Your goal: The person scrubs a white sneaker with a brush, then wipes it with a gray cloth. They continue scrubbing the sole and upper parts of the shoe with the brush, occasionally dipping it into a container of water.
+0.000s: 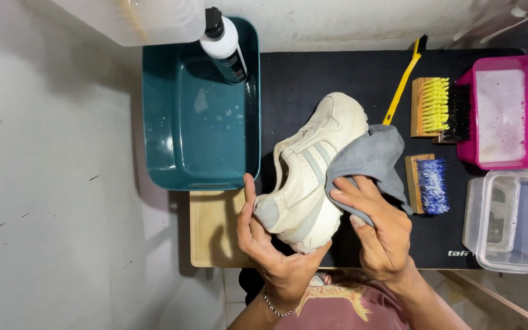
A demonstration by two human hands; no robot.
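Right now I am holding a cream sneaker (310, 174) up over the front of the bench (362, 79), and its long axis is running on a slant: heel low and near me, toe pointing up and away to the right, toward the far edge of the black mat (337, 73). My left hand (270, 244) is the nearer grip to the shoe's heel; it is closed around the heel end from below and from the left, thumb standing up along the side, fingers cupping underneath. My right hand (380, 226) is pressing a grey cloth (371, 162) against the shoe's right flank, fingers bunching the cloth and closed on it, so the cloth is lying between my palm and the striped side panel.

To the left of the shoe a teal basin (200, 122) is sitting with a little water and suds in it, its near right corner just beside my left thumb, and a white bottle with a black label (224, 46) is leaning in its far corner. To the right there is open mat only as far as a blue-bristled brush (428, 184), which is lying just beside the cloth's hanging corner. Beyond it I am seeing a yellow-bristled brush (430, 105), a long-handled yellow brush (404, 76), a pink tub (508, 113) and a clear plastic container (511, 220). A pale wooden board (212, 229) is lying under my left wrist.
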